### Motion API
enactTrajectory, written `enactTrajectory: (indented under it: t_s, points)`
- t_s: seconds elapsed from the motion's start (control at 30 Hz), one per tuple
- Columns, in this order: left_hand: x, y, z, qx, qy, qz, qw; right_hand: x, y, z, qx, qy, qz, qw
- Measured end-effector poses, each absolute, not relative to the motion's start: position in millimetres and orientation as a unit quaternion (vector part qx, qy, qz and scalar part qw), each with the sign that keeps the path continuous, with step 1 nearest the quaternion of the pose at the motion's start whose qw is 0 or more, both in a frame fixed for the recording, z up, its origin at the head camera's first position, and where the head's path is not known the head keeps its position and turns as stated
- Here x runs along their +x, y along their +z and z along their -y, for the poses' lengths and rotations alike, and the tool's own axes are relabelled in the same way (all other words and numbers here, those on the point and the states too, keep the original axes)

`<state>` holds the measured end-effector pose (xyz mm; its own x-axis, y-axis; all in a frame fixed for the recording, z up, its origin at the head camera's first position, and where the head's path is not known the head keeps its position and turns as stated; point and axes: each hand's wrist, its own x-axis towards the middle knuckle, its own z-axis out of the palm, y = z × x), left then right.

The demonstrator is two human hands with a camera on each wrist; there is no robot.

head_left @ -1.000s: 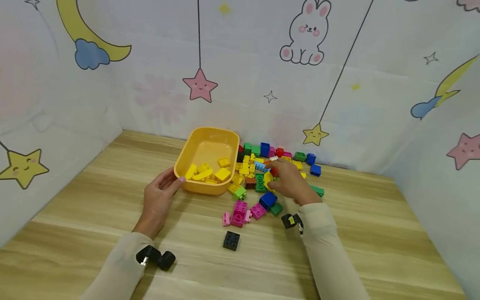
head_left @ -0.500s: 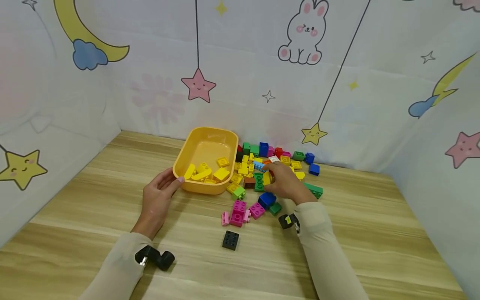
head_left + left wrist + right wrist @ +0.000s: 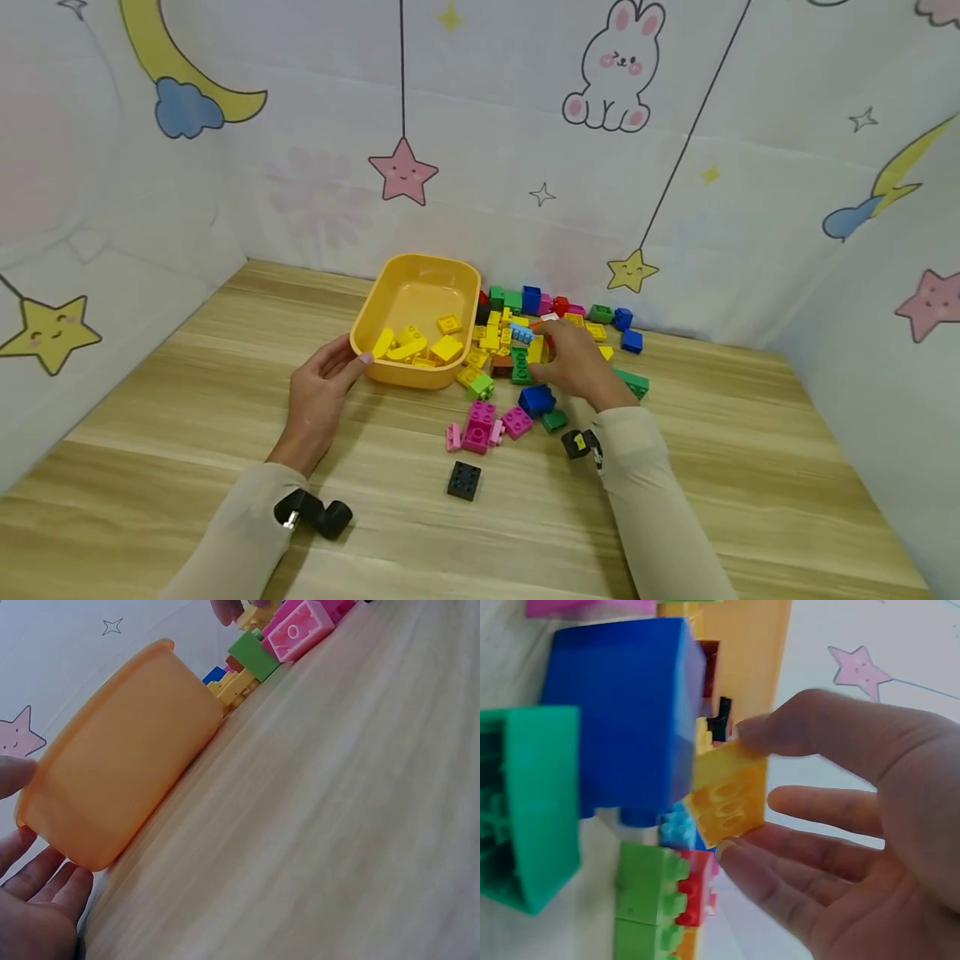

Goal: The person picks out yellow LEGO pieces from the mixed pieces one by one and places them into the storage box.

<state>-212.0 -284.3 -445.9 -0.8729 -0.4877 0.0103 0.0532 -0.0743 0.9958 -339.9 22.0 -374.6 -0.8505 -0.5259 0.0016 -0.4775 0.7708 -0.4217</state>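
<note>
My left hand [image 3: 318,400] grips the near left corner of a yellow plastic tub [image 3: 408,377], thumb at the rim and fingers against the outer wall [image 3: 127,757]. Several yellow toy bricks [image 3: 447,347] lie inside the tub. To its right, my right hand [image 3: 577,358] pinches a yellow toy brick [image 3: 739,799] between thumb and fingertips, over the pile. The brick is tilted, with its hollow underside showing in the right wrist view. Close to it are a green brick [image 3: 521,365] and a large blue brick [image 3: 622,712]. Part of the pile is hidden behind the right hand.
Mixed bricks spread from the tub's right side along the back wall, ending near a blue brick [image 3: 632,341]. Nearer are pink bricks [image 3: 477,433] and a lone black brick [image 3: 464,481]. Printed cloth walls [image 3: 510,225] enclose the wooden table [image 3: 375,533].
The yellow brick at my right fingertips has turned and looks less elongated, while the right hand has barely shifted. My left hand stays on the tub.
</note>
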Motion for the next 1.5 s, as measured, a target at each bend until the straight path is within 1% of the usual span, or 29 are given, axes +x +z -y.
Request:
enactTrajectory:
  t_s: [0.3, 0.43, 0.6, 0.77, 0.83, 0.97, 1.03, 1.1, 1.23, 1.3, 1.37, 1.5]
  points:
    - [-212, -446, 287, 0.168, -0.713, 0.653, 0.194, -323, -359, -5, -0.303, -0.271, -0.913, -0.026]
    - [-212, -447, 287, 0.166, -0.715, 0.652, 0.189, -310, -348, 14, -0.323, -0.301, -0.896, -0.046]
    - [-212, -449, 286, 0.168, -0.715, 0.652, 0.188, -301, -347, 45, -0.366, -0.34, -0.865, -0.047]
    - [-212, -447, 287, 0.173, -0.71, 0.657, 0.184, -300, -357, 67, -0.367, -0.338, -0.867, -0.007]
    - [-212, -448, 287, 0.176, -0.708, 0.66, 0.18, -301, -361, 68, -0.359, -0.336, -0.871, -0.002]
    - [-211, -449, 287, 0.177, -0.705, 0.663, 0.18, -311, -366, 60, -0.326, -0.356, -0.875, -0.044]
    - [-212, -449, 288, 0.175, -0.705, 0.663, 0.18, -316, -368, 54, -0.302, -0.356, -0.883, -0.053]
    - [-212, -448, 287, 0.175, -0.7, 0.668, 0.179, -321, -371, 50, -0.288, -0.34, -0.895, -0.033]
    - [-212, -448, 287, 0.179, -0.695, 0.673, 0.178, -326, -379, 51, -0.305, -0.275, -0.91, 0.058]
    - [-212, -448, 288, 0.18, -0.697, 0.67, 0.18, -327, -383, 54, -0.32, -0.249, -0.91, 0.09]
    - [-212, -448, 288, 0.177, -0.702, 0.666, 0.181, -326, -385, 58, -0.321, -0.228, -0.913, 0.105]
    - [-212, -447, 287, 0.173, -0.707, 0.661, 0.18, -323, -386, 62, -0.304, -0.189, -0.927, 0.114]
